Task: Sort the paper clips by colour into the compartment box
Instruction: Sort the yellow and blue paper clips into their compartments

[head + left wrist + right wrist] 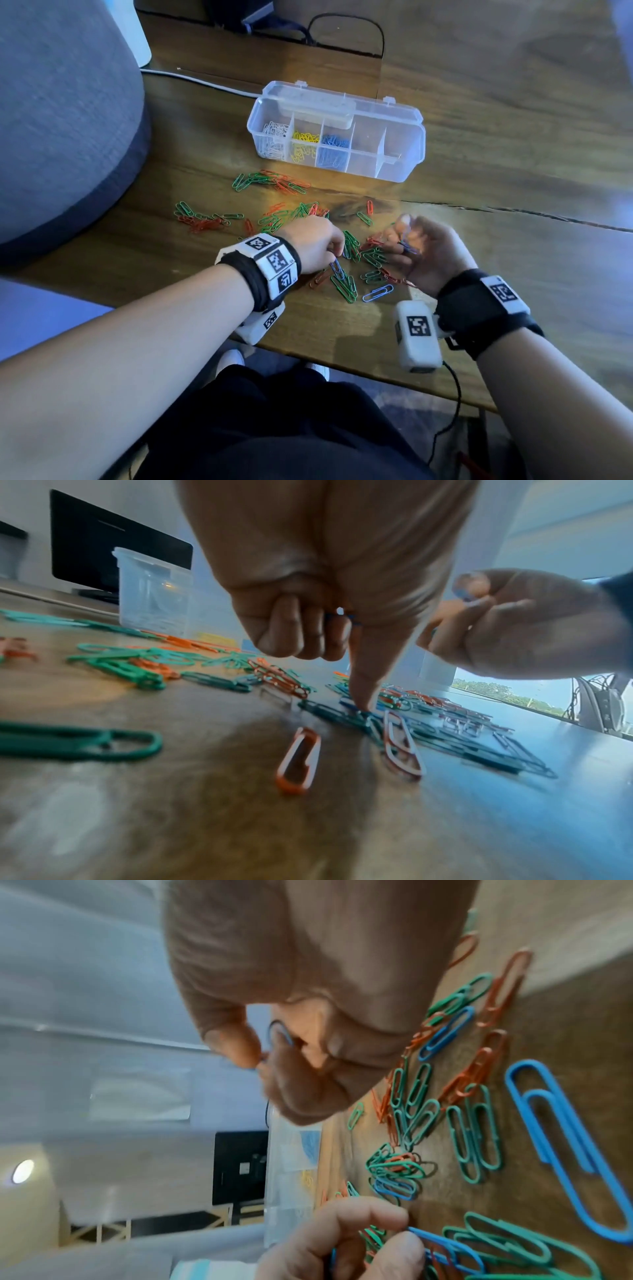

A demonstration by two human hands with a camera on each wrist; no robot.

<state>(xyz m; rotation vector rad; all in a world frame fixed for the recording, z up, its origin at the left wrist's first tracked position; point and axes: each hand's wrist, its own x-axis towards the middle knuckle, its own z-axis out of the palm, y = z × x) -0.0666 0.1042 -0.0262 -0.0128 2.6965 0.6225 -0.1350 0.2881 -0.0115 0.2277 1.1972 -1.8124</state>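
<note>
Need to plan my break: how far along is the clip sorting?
White, yellow and blue clips already lie in the box. The left hand pinches a blue clip; the right hand holds more blue. One blue clip and all the green and red clips remain on the table.

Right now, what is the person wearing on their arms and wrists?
Both forearms are bare, no sleeves. Each wrist carries a black fabric strap with white blocks printed with black square markers, and a white camera housing below; a thin black cable trails from the right one.
</note>
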